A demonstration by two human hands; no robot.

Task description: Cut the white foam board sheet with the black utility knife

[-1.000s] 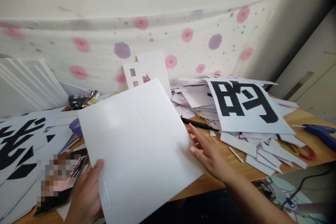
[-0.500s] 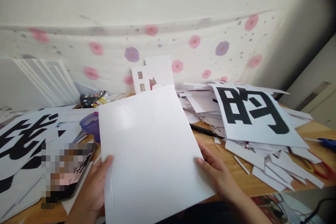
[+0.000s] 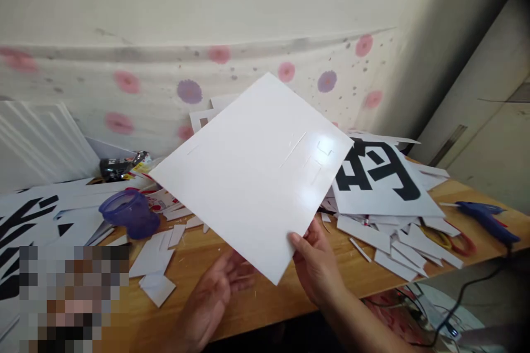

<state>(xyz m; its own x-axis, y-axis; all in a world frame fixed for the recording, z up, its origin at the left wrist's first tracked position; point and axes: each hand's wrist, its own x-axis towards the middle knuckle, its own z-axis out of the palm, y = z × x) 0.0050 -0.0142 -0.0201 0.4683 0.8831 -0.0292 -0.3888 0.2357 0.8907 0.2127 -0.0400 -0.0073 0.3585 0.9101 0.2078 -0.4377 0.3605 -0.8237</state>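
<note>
In the head view, the right hand (image 3: 317, 265) pinches the near edge of a large white board (image 3: 256, 174), thumb on the glossy upper face and fingers closed beneath it. The board hangs tilted above the table (image 3: 265, 298), one corner pointing down toward the person, the far corner raised in front of the flowered wall covering (image 3: 124, 83). Faint cut lines show on its shiny face near the right corner. The left hand (image 3: 215, 295) lies open, palm up, just below the board's lowest corner, holding nothing; whether its fingertips touch the board cannot be told.

On the table to the left stands a purple translucent cup (image 3: 130, 212), with small white offcuts (image 3: 155, 265) scattered near it. To the right, partly behind the board, a sheet with a big black character (image 3: 385, 179) rests on a heap of white strips (image 3: 397, 253). Further right lie red-handled scissors (image 3: 457, 242) and a blue glue gun (image 3: 486, 215), near the table's edge.
</note>
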